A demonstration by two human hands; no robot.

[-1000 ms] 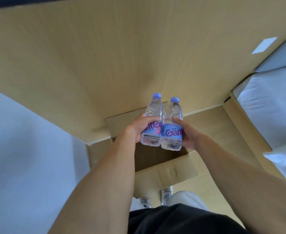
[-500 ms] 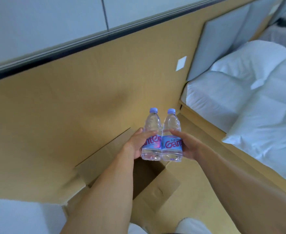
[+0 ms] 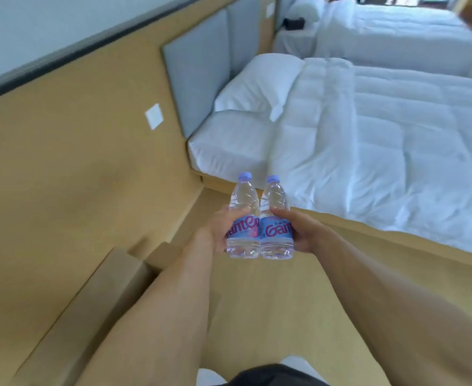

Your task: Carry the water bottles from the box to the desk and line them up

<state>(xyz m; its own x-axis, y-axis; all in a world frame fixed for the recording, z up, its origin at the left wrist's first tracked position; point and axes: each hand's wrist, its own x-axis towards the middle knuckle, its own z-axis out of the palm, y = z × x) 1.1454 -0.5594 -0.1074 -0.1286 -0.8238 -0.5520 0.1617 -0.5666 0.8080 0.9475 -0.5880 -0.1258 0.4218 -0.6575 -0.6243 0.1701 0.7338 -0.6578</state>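
Out front at arm's length, both hands holding bottles upright, side by side, touching; left hand (image 3: 215, 229) gripping left bottle (image 3: 243, 218), thumb curling over its shoulder; right hand (image 3: 303, 232) gripping right bottle (image 3: 276, 218), thumb lying across above label; both bottles hanging in air over wood floor (image 3: 257, 316), purple caps up; cardboard box (image 3: 112, 291) sitting low left by wall, flaps open; white bed (image 3: 382, 149) lying to right, pillow (image 3: 259, 82) resting at grey headboard (image 3: 198, 73)
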